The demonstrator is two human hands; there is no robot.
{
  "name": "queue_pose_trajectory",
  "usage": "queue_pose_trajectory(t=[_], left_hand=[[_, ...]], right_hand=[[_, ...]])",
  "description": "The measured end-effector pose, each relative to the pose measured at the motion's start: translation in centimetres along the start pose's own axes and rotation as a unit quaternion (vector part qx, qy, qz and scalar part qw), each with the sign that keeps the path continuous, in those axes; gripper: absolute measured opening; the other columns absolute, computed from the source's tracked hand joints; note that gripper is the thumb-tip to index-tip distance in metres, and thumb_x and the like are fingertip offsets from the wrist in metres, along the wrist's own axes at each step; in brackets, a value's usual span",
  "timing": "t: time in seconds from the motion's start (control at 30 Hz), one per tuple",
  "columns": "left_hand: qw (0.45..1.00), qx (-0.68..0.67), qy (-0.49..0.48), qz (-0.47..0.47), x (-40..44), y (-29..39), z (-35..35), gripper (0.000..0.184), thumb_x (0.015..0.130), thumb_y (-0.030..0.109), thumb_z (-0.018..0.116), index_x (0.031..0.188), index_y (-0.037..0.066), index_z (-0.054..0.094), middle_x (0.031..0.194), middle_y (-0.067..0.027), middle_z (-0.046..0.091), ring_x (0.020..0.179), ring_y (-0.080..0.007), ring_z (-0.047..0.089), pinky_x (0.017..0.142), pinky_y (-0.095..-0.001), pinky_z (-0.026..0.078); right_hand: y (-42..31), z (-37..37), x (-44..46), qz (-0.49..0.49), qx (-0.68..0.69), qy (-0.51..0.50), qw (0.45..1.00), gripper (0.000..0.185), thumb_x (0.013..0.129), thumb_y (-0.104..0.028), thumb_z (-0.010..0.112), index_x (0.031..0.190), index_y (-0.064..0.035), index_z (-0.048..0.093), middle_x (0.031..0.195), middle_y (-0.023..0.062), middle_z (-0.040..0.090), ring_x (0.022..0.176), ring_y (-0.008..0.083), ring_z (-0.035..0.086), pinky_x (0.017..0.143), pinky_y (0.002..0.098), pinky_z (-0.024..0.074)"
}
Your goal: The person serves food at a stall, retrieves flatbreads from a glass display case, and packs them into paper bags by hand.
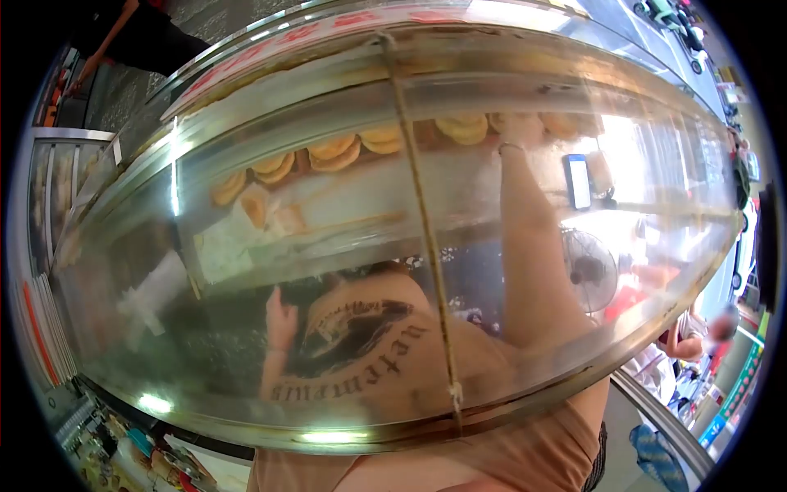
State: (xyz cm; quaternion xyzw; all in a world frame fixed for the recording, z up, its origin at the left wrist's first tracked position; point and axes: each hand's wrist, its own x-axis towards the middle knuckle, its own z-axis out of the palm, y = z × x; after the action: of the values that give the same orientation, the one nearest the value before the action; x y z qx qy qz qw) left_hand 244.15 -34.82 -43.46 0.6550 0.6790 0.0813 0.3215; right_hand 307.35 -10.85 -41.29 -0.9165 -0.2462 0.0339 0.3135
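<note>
Through the glass of a display case (328,426) I see both my arms. My right arm stretches far up to a row of round flat breads, and my right hand (520,129) is among them, beside a stack of breads (461,129). Glare and haze on the glass hide its fingers, so its grip is unclear. My left hand (282,320) is held low, near my body, with one finger stretched up and nothing visible in it. Close by, a bread in a clear bag (256,207) lies on pale paper (225,250).
More stacked breads (332,153) line the far side. A phone (579,182) stands right of my right arm, above a fan (589,266). A crumpled white bag (156,287) lies left. Another person's arm (106,45) shows top left; a street with scooters (668,20) lies right.
</note>
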Motion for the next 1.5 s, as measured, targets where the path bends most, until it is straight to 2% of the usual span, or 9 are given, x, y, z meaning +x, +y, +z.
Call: queue_pose_trajectory(t=[0.03,0.2,0.5,0.9,1.07,1.1,1.17,1.33,1.5], left_hand=[[1.000,0.001,-0.002,0.001,-0.3,-0.2,0.3,0.063,0.084,0.012,0.060,0.140,-0.002,0.035,0.133,-0.0245,0.044,0.104,-0.0320,0.058,0.085,-0.0363,0.050],[0.993,-0.108,-0.010,-0.054,-0.5,-1.5,1.3,0.063,0.084,0.011,0.059,0.140,-0.003,0.036,0.132,-0.0253,0.044,0.105,-0.0326,0.056,0.085,-0.0364,0.050],[0.992,0.062,0.045,0.097,-1.8,-1.2,1.8,0.060,0.084,0.011,0.060,0.138,-0.002,0.037,0.131,-0.0253,0.044,0.093,-0.0324,0.061,0.083,-0.0369,0.051],[0.998,-0.053,0.008,-0.015,-0.3,1.6,0.9,0.059,0.081,0.011,0.064,0.135,0.001,0.041,0.129,-0.0234,0.046,0.095,-0.0344,0.060,0.087,-0.0395,0.049],[0.992,-0.087,0.013,-0.092,1.6,3.4,-1.6,0.055,0.080,0.012,0.064,0.131,0.001,0.043,0.127,-0.0225,0.047,0.103,-0.0376,0.055,0.090,-0.0416,0.046],[0.993,-0.074,0.037,-0.084,2.0,2.8,-1.8,0.054,0.081,0.013,0.063,0.130,0.001,0.044,0.126,-0.0228,0.048,0.105,-0.0384,0.054,0.091,-0.0426,0.046],[0.992,-0.052,0.034,-0.105,3.5,2.1,-2.8,0.052,0.082,0.015,0.061,0.129,0.001,0.045,0.124,-0.0236,0.050,0.108,-0.0391,0.053,0.092,-0.0437,0.045],[0.988,0.109,0.091,-0.052,9.8,-8.0,-3.4,0.048,0.086,0.015,0.056,0.131,0.001,0.046,0.127,-0.0234,0.051,0.109,-0.0353,0.057,0.093,-0.0424,0.046],[0.968,0.152,-0.057,-0.191,16.9,-10.9,-9.1,0.034,0.088,0.011,0.049,0.122,0.003,0.052,0.127,-0.0184,0.053,0.115,-0.0354,0.053,0.094,-0.0437,0.046]], right_hand=[[-2.5,-1.4,-1.6,-0.131,-0.069,-0.039,0.988,0.032,0.081,-0.028,0.062,0.098,-0.0011,0.068,0.105,0.0160,0.068,0.095,0.0314,0.066,0.081,0.0395,0.0517],[-2.9,8.1,1.1,-0.075,-0.179,-0.232,0.953,0.039,0.083,-0.028,0.063,0.111,-0.0010,0.062,0.112,0.0153,0.065,0.102,0.0305,0.062,0.087,0.0381,0.0488],[-1.7,9.6,2.3,-0.141,-0.229,-0.284,0.920,0.043,0.086,-0.029,0.061,0.120,-0.0033,0.057,0.122,0.0141,0.058,0.109,0.0274,0.057,0.092,0.0352,0.0459],[-1.6,5.7,1.9,-0.201,-0.246,-0.358,0.878,0.049,0.090,-0.030,0.059,0.132,-0.0065,0.050,0.136,0.0125,0.049,0.120,0.0234,0.050,0.099,0.0313,0.0419],[-1.1,-1.6,-2.3,-0.205,0.197,-0.276,0.918,0.052,0.090,-0.030,0.060,0.133,-0.0038,0.048,0.139,0.0130,0.047,0.121,0.0244,0.050,0.100,0.0324,0.0418],[-0.8,-3.1,-3.9,-0.229,0.326,-0.236,0.886,0.053,0.090,-0.029,0.061,0.133,-0.0021,0.047,0.139,0.0134,0.047,0.120,0.0255,0.051,0.100,0.0335,0.0422],[2.8,-2.1,-4.0,0.032,0.582,-0.328,0.743,0.051,0.091,-0.025,0.061,0.133,0.0007,0.046,0.139,0.0128,0.047,0.120,0.0254,0.051,0.102,0.0351,0.0419],[2.3,-1.4,-11.0,0.076,0.592,-0.323,0.734,0.045,0.096,-0.021,0.052,0.134,0.0010,0.044,0.138,0.0113,0.048,0.121,0.0254,0.050,0.104,0.0388,0.0413],[-2.7,-4.2,-22.1,0.166,0.654,-0.395,0.623,0.054,0.090,-0.022,0.060,0.138,-0.0084,0.041,0.138,0.0109,0.047,0.126,0.0308,0.046,0.106,0.0519,0.0382]])
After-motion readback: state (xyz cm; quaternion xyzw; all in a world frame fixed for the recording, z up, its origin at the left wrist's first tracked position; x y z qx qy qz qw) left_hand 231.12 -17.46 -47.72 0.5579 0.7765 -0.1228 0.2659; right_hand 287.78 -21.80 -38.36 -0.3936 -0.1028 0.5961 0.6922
